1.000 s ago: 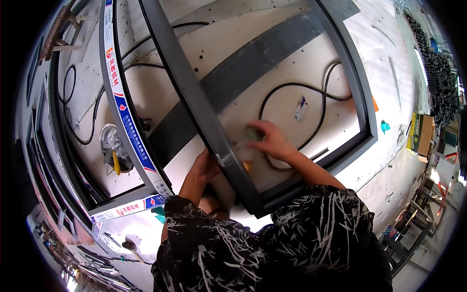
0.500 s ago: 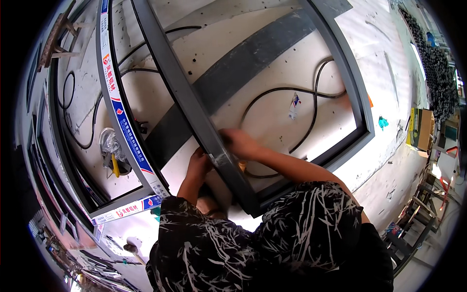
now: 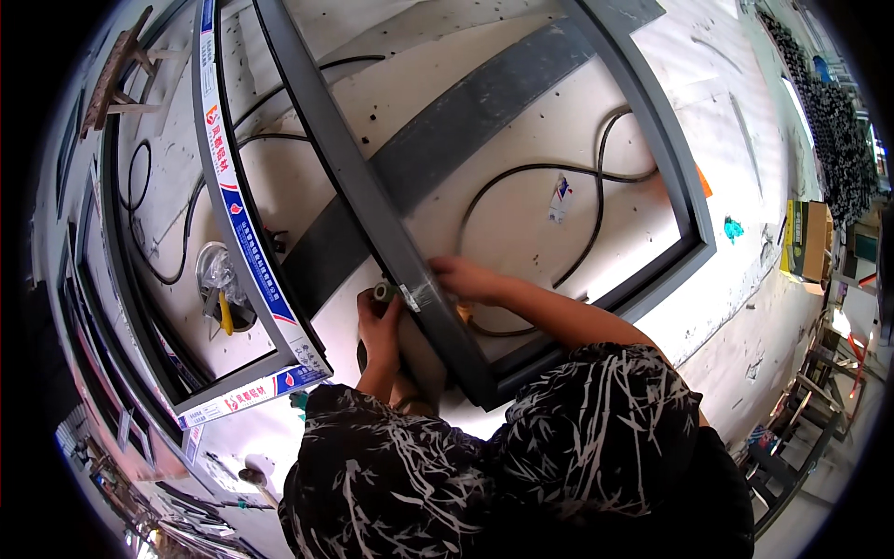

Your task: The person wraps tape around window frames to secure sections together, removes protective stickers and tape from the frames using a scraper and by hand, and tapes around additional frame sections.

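Note:
A dark grey metal frame (image 3: pixel 652 102) is in front of me, its long bar (image 3: pixel 349 177) running down toward my knees. My left hand (image 3: pixel 377 328), on the bar's left side, is closed round a small greenish ring-shaped roll (image 3: pixel 382 292), which looks like tape. Across the bar between my hands lies a shiny clear strip (image 3: pixel 410 298). On the bar's right side, my right hand (image 3: pixel 470 281) has its fingers together, the tips against the bar's edge. Whatever those fingertips hold, if anything, is hidden.
Left stands another frame (image 3: pixel 228 168) with printed protective film. Inside it sits a container (image 3: pixel 222 279) with clear plastic and a yellow handle. A black cable (image 3: pixel 521 172) loops over the floor. Right are a cardboard box (image 3: pixel 808 244) and a green scrap (image 3: pixel 734 228).
My left hand has turned and drawn slightly back from the bar, bringing the greenish roll into view. My right hand has shifted slightly down along the bar, its fingers less bunched.

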